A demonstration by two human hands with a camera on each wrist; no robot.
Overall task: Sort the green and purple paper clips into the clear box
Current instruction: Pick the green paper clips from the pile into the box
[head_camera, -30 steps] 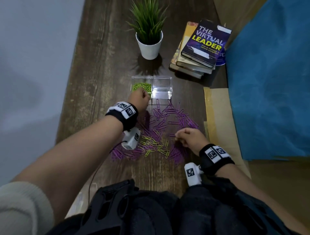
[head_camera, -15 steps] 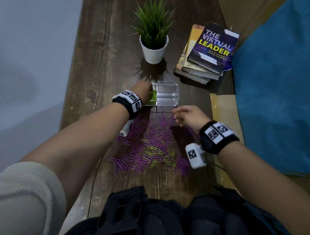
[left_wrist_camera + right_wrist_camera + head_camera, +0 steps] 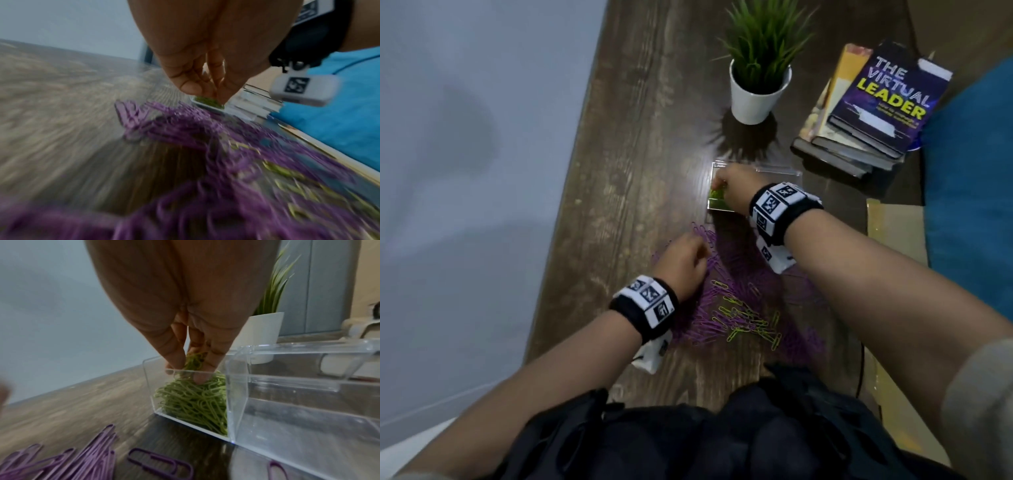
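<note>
Green paper clips (image 3: 197,402): a heap in the left compartment of the clear box (image 3: 287,402); a few more lie loose (image 3: 746,318) on the table among the purple ones.
Purple paper clips (image 3: 722,274): spread on the dark wooden table (image 3: 640,171) just in front of the box; none in the box that I can see.
Clear box: two compartments; the right one shows no clips in the right wrist view.
Right hand (image 3: 736,188): over the left compartment, fingers (image 3: 174,353) reaching down inside, pinching a small bunch of green clips above the heap.
Left hand (image 3: 681,263): low over the left side of the purple pile, fingers curled; its wrist view is blurred, so I cannot tell whether it holds anything.
Behind the box: a potted plant (image 3: 756,68) in a white pot, and a stack of books (image 3: 869,109) to its right.
</note>
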